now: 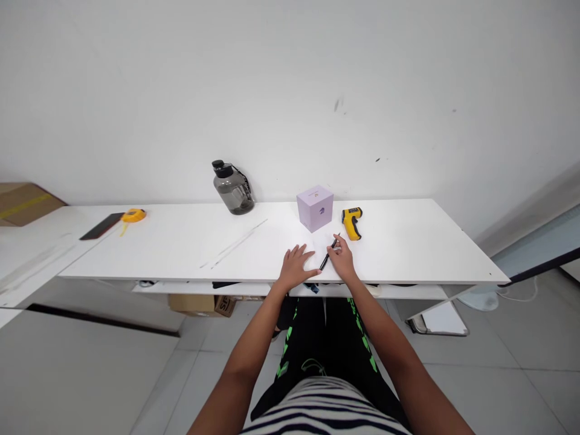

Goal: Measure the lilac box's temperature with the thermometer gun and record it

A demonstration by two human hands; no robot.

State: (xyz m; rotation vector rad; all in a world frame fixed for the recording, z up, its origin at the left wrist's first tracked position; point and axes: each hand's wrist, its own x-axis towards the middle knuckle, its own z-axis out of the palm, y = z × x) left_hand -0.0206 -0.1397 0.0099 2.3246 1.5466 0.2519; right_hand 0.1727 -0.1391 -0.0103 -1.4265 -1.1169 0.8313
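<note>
The right hand point(343, 261) pinched a pen point(329, 252) in its fingers. The left hand point(295, 266) lay flat, fingers spread, on the worktop point(408, 254). A firm, low grip would probably steady the pen.

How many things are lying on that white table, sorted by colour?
Yellow: 2, the tape measure and the thermometer gun.
Black or dark: 3, the pen in the right hand, the flat dark slab, the smoky water bottle.
Purple: 1, the box.
Total: 6 on the table, leaving out the thin pale strips.
</note>
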